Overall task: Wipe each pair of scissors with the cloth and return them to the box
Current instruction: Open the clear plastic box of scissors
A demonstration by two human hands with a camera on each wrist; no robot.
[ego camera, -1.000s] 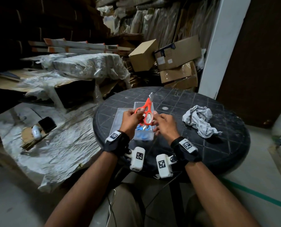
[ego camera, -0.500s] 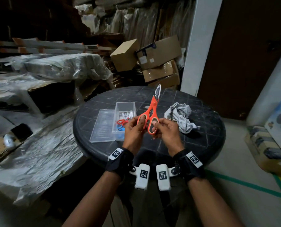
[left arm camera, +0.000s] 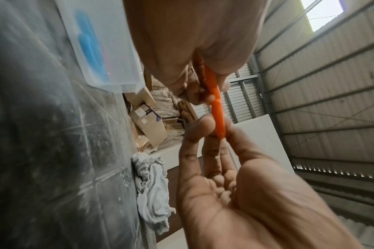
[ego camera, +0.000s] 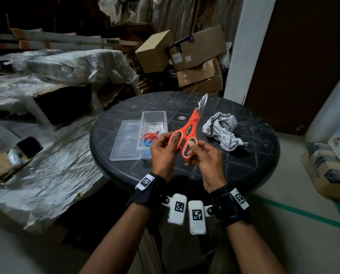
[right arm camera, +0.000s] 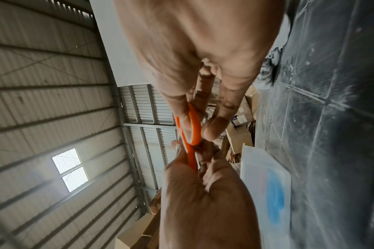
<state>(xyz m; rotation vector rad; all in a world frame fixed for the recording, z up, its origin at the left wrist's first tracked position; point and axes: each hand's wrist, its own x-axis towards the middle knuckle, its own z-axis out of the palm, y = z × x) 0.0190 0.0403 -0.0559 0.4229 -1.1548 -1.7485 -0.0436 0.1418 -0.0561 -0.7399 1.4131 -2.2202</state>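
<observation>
Two hands share one pair of orange scissors (ego camera: pixel 187 139), lifted above the near middle of the counter (ego camera: pixel 254 155); the left hand (ego camera: pixel 163 149) has its thumb pressed on the left handle loop with fingers curled behind it, and the right hand (ego camera: pixel 206 155) pinches the right loop between thumb and fingertips; so each grip is grasping the scissors, neither released; the wrist views show the same, orange handle edge-on between both sets of fingers (left arm camera: pixel 205 128). Blades are closed and point up and away, toward the far right; no cloth touches them.

Outward from the grip, the crumpled grey cloth (ego camera: pixel 222 131) lies just to the right on the counter, untouched by either hand; to the left sits the clear box (ego camera: pixel 164 117), open, with its lid (ego camera: pixel 125 143) flat alongside on its left; inside the box a small red pair (ego camera: pixel 152 136) and a small blue pair (ego camera: pixel 147 143) can be seen.

Judging from this, the task is early or midway at most: the orange pair is out but not yet being wiped; whether the pairs in the box are already cleaned cannot be told; wiping, returning this pair, and perhaps the others, remain.
</observation>
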